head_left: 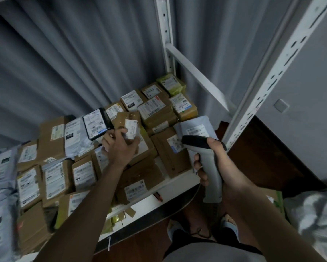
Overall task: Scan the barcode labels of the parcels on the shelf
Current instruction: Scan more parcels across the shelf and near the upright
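Many parcels, mostly brown cardboard boxes with white barcode labels, cover the white shelf [177, 183]. My left hand [121, 146] grips a small brown box [129, 122] with a white label, lifted a little above the pile at the middle. My right hand [219, 167] holds a grey barcode scanner [206, 157] with a black head, right of the small box, its head pointing toward the parcels. A black-edged parcel [97, 123] lies tilted just left of the held box. A grey mailer bag [194, 127] lies behind the scanner head.
White slotted shelf uprights [268, 86] rise at right and at the back [165, 35], joined by a slanted brace [196, 74]. Grey curtains [64, 63] hang behind. Grey plastic bags [0, 186] lie at far left and another [313, 220] at lower right. Dark wooden floor [262, 157] lies below.
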